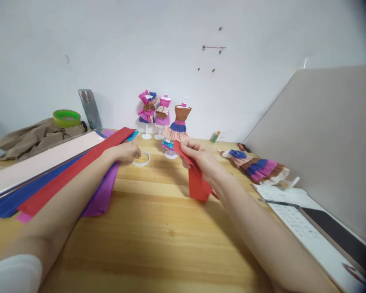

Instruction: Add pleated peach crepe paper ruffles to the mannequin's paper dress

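Note:
My right hand is closed around a folded strip of red crepe paper, which hangs down over the wooden table. A thin red loop shows behind that wrist; I cannot make out what it belongs to. On the left, my left hand reaches over the stacked paper, its fingers curled at the edge of a narrow white roll of tape. Under that forearm lie a long red crepe paper strip, blue paper and purple paper.
Three small dress forms in paper dresses stand near the wall. Another paper dress lies at the right, above a white board with a dark panel. A green tape roll rests on brown cloth, beside a grey flask.

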